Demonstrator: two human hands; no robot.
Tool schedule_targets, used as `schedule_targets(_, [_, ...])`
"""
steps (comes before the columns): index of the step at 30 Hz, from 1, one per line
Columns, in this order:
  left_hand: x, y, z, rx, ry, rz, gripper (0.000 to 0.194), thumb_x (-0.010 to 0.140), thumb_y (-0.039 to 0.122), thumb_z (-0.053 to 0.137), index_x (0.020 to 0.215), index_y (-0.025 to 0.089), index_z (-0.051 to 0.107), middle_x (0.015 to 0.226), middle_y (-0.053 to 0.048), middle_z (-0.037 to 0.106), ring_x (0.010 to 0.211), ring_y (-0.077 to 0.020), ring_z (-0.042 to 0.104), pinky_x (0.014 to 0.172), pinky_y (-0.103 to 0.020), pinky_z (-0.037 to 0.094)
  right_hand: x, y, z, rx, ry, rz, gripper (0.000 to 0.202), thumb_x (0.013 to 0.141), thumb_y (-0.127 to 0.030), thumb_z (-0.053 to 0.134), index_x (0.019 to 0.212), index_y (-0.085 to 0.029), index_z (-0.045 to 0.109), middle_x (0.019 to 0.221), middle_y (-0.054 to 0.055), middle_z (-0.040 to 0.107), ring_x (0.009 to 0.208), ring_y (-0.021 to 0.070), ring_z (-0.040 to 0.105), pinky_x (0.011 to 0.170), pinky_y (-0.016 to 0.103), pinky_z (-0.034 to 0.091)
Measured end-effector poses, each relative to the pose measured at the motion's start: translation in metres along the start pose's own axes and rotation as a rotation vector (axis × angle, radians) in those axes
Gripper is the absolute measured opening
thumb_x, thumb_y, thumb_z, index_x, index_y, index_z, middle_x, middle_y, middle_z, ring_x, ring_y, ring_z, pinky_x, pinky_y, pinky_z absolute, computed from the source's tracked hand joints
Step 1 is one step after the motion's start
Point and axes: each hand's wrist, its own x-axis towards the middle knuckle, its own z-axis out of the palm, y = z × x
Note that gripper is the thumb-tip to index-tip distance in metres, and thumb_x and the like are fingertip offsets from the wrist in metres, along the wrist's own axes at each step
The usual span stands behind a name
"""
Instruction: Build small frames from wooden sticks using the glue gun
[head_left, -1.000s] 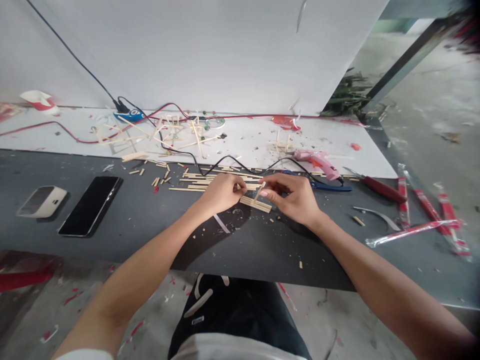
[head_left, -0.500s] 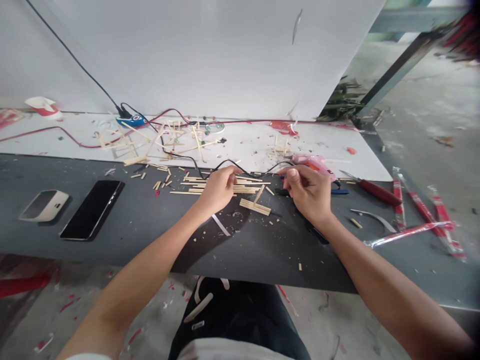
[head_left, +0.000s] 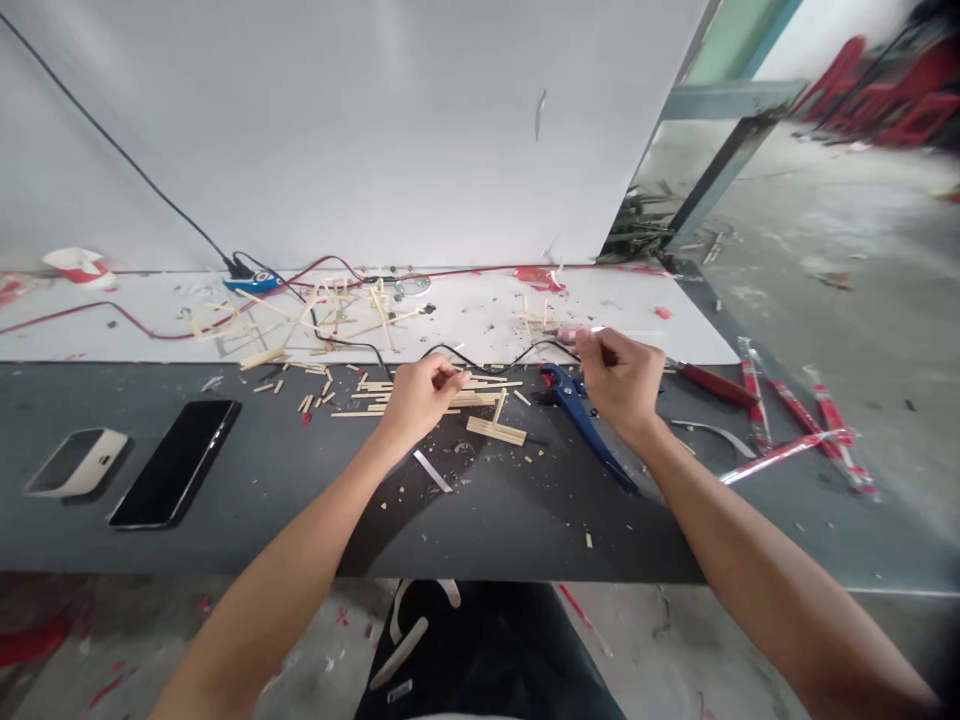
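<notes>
My left hand (head_left: 421, 400) is closed in a pinch above the left part of a pile of thin wooden sticks (head_left: 480, 398); what its fingertips hold, if anything, I cannot make out. My right hand (head_left: 622, 385) is closed in front of a pink glue gun (head_left: 574, 335), covering most of it. Whether it grips the gun or something small is hidden. Just right of the pile lies a small flat piece of joined sticks (head_left: 495, 430) with one stick standing up from it. A blue-handled cutter (head_left: 592, 430) rests left of and below my right hand.
A black cable (head_left: 480, 365) runs behind both hands. Loose stick frames (head_left: 337, 305) and a blue power strip (head_left: 251, 284) occupy the white board. A phone (head_left: 176, 463) and a white device (head_left: 77, 462) are at left. A red-handled knife (head_left: 720, 385) and red wrapped packets (head_left: 814, 440) lie right.
The view has swung right and up. My right hand has shifted right across the table toward the glue gun, uncovering the blue cutter. My left hand stays by the sticks, its fingers drawn closer together.
</notes>
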Motion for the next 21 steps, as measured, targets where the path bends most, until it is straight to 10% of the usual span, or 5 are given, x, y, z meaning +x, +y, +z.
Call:
schedule_targets(11, [0.006,-0.013,-0.006,0.048,0.172,0.056,0.031,0.094,0.043,0.055,0.089,0.019,0.074,0.072,-0.003,0.068,0.065,-0.0159,0.056,0.065,-0.026,0.039,0.016,0.027,-0.012,-0.16,0.106,0.0,0.041,0.096,-0.04,0.055,0.06,-0.02,0.054,0.052,-0.002,0.048,0.051,0.0124,0.041,0.056,0.029,0.032])
schedule_targets(21, [0.01,-0.024,-0.007,0.092,0.161,0.048,0.036,0.097,0.043,0.049,0.079,0.018,0.07,0.062,-0.001,0.063,0.059,-0.0147,0.054,0.062,-0.025,0.038,0.05,0.056,0.026,-0.496,-0.244,0.063,0.034,0.092,-0.028,0.052,0.104,-0.012,0.08,0.107,0.019,0.068,0.1,0.0301,0.057,0.087,0.04,0.042])
